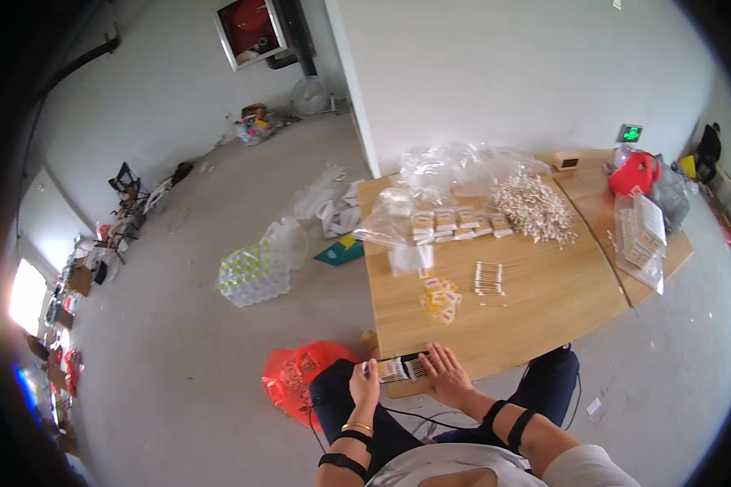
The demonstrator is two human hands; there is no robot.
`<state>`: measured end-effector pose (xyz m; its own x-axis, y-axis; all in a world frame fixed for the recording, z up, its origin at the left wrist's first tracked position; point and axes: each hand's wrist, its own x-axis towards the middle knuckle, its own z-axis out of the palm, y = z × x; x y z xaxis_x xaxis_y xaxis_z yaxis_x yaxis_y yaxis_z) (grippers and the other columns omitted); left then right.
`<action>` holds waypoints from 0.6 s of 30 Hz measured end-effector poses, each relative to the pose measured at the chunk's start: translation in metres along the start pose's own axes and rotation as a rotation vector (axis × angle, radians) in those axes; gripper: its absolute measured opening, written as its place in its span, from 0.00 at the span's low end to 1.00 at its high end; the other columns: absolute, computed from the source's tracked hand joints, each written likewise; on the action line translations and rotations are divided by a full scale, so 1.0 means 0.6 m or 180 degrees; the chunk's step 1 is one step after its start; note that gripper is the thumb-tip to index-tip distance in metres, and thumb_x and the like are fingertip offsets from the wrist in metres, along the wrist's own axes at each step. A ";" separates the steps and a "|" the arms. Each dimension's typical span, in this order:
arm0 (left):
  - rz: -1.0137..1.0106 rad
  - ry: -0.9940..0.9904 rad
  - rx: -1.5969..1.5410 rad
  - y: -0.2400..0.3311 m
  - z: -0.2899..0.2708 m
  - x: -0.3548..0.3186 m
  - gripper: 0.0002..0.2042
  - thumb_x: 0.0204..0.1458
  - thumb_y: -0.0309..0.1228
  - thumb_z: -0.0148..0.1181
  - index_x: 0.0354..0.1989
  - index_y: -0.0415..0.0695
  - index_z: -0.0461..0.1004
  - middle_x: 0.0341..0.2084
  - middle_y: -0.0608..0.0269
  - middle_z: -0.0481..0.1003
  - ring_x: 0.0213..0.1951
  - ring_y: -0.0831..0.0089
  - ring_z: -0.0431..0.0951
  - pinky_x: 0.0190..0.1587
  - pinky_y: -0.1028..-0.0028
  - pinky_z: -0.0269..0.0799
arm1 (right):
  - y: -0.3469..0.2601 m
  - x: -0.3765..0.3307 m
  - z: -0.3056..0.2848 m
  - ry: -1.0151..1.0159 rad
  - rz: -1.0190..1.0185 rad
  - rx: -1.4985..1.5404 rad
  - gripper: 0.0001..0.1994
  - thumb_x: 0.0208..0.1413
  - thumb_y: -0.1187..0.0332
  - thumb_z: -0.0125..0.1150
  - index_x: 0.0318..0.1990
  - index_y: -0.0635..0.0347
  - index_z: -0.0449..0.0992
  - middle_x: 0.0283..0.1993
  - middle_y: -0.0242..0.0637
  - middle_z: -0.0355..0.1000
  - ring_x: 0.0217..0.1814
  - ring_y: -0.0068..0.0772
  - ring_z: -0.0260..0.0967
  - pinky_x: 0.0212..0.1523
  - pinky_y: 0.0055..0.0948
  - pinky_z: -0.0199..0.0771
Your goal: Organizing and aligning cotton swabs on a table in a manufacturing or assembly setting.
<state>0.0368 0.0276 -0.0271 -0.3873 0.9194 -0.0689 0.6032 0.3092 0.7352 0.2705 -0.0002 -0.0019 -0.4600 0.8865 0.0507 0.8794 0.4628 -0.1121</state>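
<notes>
At the near left edge of the table, my left hand closes its fingers round the left end of a small dark tray of cotton swabs. A yellow and white card lies among the swabs at that end. My right hand rests flat at the tray's other end, fingers stretched out and touching it. Farther in lie loose yellow and white cards and a neat row of cotton swabs. One single swab is just nearer than that row.
Small stacked packs, a heap of loose swabs and clear plastic bags occupy the table's far side. A red container stands far right. On the floor are a red plastic bag by my leg and wrapped bottles.
</notes>
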 end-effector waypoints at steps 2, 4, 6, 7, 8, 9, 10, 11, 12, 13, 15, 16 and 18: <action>-0.0262 0.0113 0.0140 0.014 0.005 0.002 0.28 0.57 0.59 0.53 0.36 0.40 0.76 0.32 0.46 0.80 0.38 0.45 0.81 0.41 0.53 0.75 | -0.001 -0.006 -0.002 -0.0058 0.0057 -0.0057 0.43 0.58 0.41 0.52 0.73 0.61 0.52 0.78 0.54 0.43 0.81 0.50 0.36 0.78 0.47 0.32; -0.0262 0.0176 0.0249 0.021 0.010 0.010 0.30 0.57 0.61 0.50 0.32 0.40 0.76 0.29 0.47 0.80 0.36 0.45 0.81 0.39 0.52 0.75 | -0.001 -0.008 -0.004 0.0073 0.0010 0.0143 0.41 0.60 0.41 0.50 0.72 0.62 0.54 0.77 0.55 0.43 0.81 0.51 0.37 0.77 0.49 0.35; -0.0636 0.0155 0.0624 0.035 0.011 0.017 0.33 0.57 0.63 0.48 0.26 0.40 0.76 0.26 0.48 0.79 0.34 0.46 0.81 0.38 0.52 0.75 | 0.000 -0.005 -0.003 0.0080 0.0070 0.0150 0.41 0.61 0.40 0.49 0.72 0.62 0.53 0.77 0.54 0.43 0.81 0.50 0.37 0.77 0.49 0.35; -0.0729 0.0168 0.0662 0.039 0.012 0.017 0.34 0.56 0.64 0.47 0.24 0.39 0.78 0.26 0.48 0.80 0.34 0.47 0.81 0.38 0.53 0.75 | -0.003 -0.004 -0.004 0.0099 0.0085 0.0186 0.41 0.62 0.39 0.47 0.72 0.62 0.53 0.77 0.54 0.43 0.81 0.50 0.36 0.77 0.49 0.35; -0.0737 0.0137 0.0654 0.044 0.016 0.016 0.34 0.56 0.64 0.47 0.24 0.39 0.78 0.26 0.48 0.80 0.34 0.47 0.81 0.38 0.53 0.75 | -0.006 -0.001 -0.003 0.0072 0.0102 0.0175 0.41 0.62 0.39 0.47 0.72 0.62 0.53 0.77 0.54 0.43 0.81 0.50 0.36 0.77 0.49 0.35; -0.0807 0.0152 0.0631 0.049 0.021 0.014 0.34 0.57 0.63 0.47 0.26 0.40 0.80 0.27 0.48 0.80 0.35 0.47 0.81 0.38 0.53 0.76 | -0.007 0.002 -0.002 0.0054 0.0159 0.0143 0.42 0.61 0.39 0.48 0.73 0.61 0.52 0.78 0.53 0.42 0.81 0.49 0.35 0.77 0.49 0.34; -0.0875 0.0179 0.0613 0.049 0.025 0.015 0.33 0.58 0.62 0.47 0.28 0.40 0.81 0.28 0.48 0.81 0.35 0.47 0.82 0.38 0.54 0.76 | -0.010 0.007 -0.001 0.0044 0.0210 0.0117 0.42 0.60 0.39 0.48 0.73 0.60 0.51 0.78 0.52 0.41 0.81 0.48 0.34 0.78 0.49 0.34; -0.0878 0.0152 0.0611 0.047 0.031 0.015 0.33 0.58 0.62 0.47 0.28 0.40 0.81 0.28 0.48 0.81 0.35 0.47 0.82 0.38 0.54 0.76 | -0.010 0.008 -0.001 0.0025 0.0228 0.0110 0.42 0.60 0.39 0.48 0.73 0.60 0.51 0.78 0.52 0.41 0.81 0.48 0.34 0.78 0.49 0.34; -0.0867 0.0177 0.0478 0.044 0.035 0.015 0.32 0.58 0.60 0.49 0.30 0.40 0.82 0.29 0.46 0.81 0.36 0.47 0.82 0.39 0.55 0.76 | -0.009 0.008 -0.001 0.0024 0.0241 0.0128 0.42 0.60 0.39 0.48 0.73 0.59 0.51 0.78 0.51 0.41 0.82 0.48 0.34 0.78 0.49 0.34; -0.0856 0.0209 0.0341 0.039 0.042 0.016 0.30 0.59 0.59 0.50 0.31 0.40 0.83 0.30 0.45 0.81 0.37 0.47 0.82 0.39 0.56 0.76 | -0.007 0.009 -0.001 0.0028 0.0249 0.0143 0.42 0.60 0.39 0.48 0.73 0.58 0.51 0.78 0.50 0.40 0.82 0.48 0.34 0.78 0.49 0.33; -0.0822 0.0188 0.0102 0.003 0.052 0.030 0.30 0.59 0.57 0.52 0.31 0.37 0.83 0.28 0.47 0.81 0.35 0.51 0.82 0.38 0.60 0.76 | -0.013 0.014 -0.006 0.0008 0.0220 0.0159 0.42 0.61 0.39 0.48 0.73 0.58 0.51 0.79 0.50 0.40 0.82 0.47 0.34 0.78 0.49 0.33; -0.0772 0.0160 -0.0134 -0.017 0.059 0.036 0.30 0.60 0.56 0.53 0.31 0.35 0.82 0.26 0.48 0.81 0.32 0.55 0.83 0.37 0.63 0.75 | -0.018 0.015 -0.007 -0.0004 0.0207 0.0174 0.42 0.61 0.39 0.48 0.74 0.58 0.51 0.79 0.49 0.40 0.82 0.47 0.34 0.78 0.49 0.33; -0.0867 0.0076 -0.0636 -0.043 0.066 0.045 0.30 0.60 0.55 0.55 0.31 0.33 0.81 0.24 0.51 0.80 0.30 0.63 0.81 0.35 0.66 0.74 | -0.024 0.022 -0.009 -0.0038 0.0146 0.0130 0.41 0.62 0.39 0.46 0.74 0.57 0.51 0.79 0.50 0.40 0.82 0.48 0.34 0.78 0.49 0.33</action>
<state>0.0385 0.0539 -0.0747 -0.5331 0.8029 -0.2668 0.3276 0.4867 0.8098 0.2524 0.0046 0.0058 -0.4209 0.9065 0.0327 0.8940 0.4206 -0.1546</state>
